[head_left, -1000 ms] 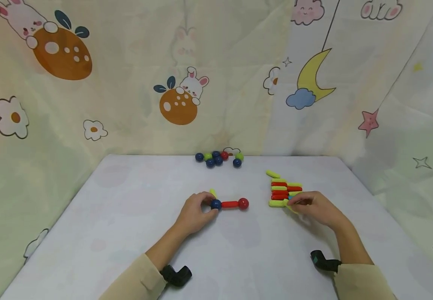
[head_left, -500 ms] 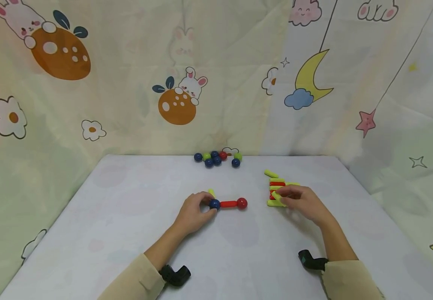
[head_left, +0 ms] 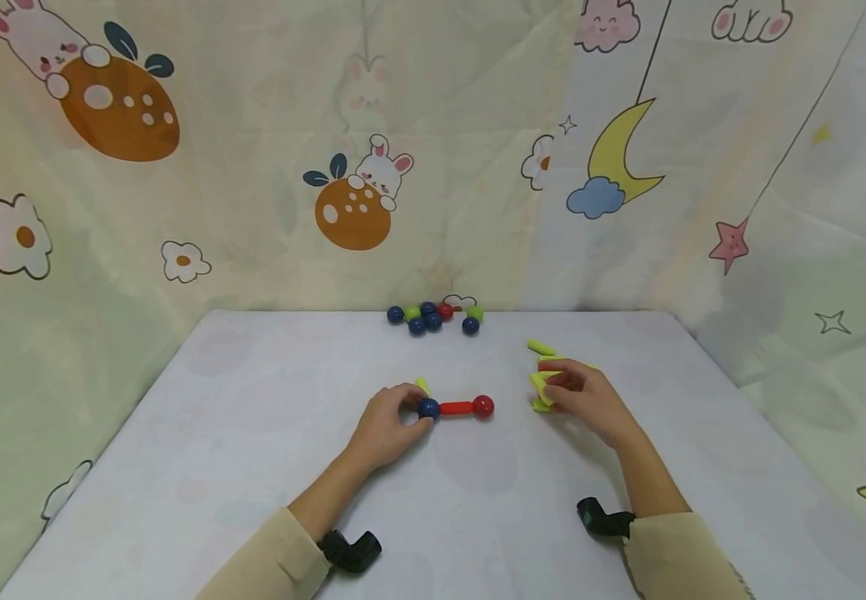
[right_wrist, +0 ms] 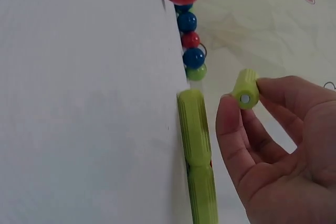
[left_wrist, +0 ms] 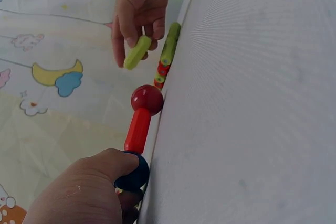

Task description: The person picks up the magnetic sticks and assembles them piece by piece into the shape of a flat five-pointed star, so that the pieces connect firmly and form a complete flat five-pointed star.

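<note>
My left hand (head_left: 386, 429) holds a dark blue ball (head_left: 428, 408) between thumb and fingers, low over the table. A red rod (head_left: 456, 408) joins that ball to a red ball (head_left: 483, 407) on its right. Behind the blue ball, the tip of a yellow-green rod (head_left: 422, 384) shows past my fingers. My right hand (head_left: 590, 400) pinches another yellow-green rod (right_wrist: 245, 90) between thumb and fingertips, raised above the table. A pale round spot marks its end in the right wrist view. Below it lie more yellow-green rods (right_wrist: 194, 127), mostly hidden by my hand in the head view.
Several blue, green and red balls (head_left: 433, 321) sit in a cluster at the table's back edge. One loose yellow-green rod (head_left: 541, 347) lies behind the rod group. A printed cloth (head_left: 252, 208) hangs behind the white table (head_left: 252, 375).
My right hand has lifted the yellow-green rod from the front of the rod group and moved left with it. My left hand stays on the blue ball.
</note>
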A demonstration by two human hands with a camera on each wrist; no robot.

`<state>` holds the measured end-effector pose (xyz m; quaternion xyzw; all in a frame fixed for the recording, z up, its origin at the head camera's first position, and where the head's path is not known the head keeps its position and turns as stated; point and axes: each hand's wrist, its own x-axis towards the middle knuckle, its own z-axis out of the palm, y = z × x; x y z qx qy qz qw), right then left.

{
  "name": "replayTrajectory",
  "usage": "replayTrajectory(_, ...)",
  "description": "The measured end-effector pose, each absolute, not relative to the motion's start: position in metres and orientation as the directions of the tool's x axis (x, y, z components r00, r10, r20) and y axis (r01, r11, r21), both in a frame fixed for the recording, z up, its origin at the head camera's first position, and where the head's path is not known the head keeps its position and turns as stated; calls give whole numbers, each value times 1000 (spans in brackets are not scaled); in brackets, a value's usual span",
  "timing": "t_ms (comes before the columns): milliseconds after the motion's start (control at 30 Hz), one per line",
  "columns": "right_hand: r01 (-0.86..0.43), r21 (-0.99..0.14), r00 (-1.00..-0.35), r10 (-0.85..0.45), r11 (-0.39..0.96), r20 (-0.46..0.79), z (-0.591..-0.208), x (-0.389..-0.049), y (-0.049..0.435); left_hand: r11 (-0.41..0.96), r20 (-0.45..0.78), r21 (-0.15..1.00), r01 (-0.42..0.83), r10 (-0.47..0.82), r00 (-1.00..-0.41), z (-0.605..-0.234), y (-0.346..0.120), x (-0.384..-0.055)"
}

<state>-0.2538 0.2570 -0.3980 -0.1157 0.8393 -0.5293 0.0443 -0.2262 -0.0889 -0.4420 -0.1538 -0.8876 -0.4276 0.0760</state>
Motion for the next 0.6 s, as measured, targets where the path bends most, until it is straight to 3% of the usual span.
replayTrajectory(367,89,-981,-995,-21,173,-94,-395,-260,227,590,271,733,338,202,-941,-444,-89,-227)
replayTrajectory(600,150,-973,-987,-22,175,-157,-395,-266,201,600,277,719,352,216,-936,-446,-90,-229)
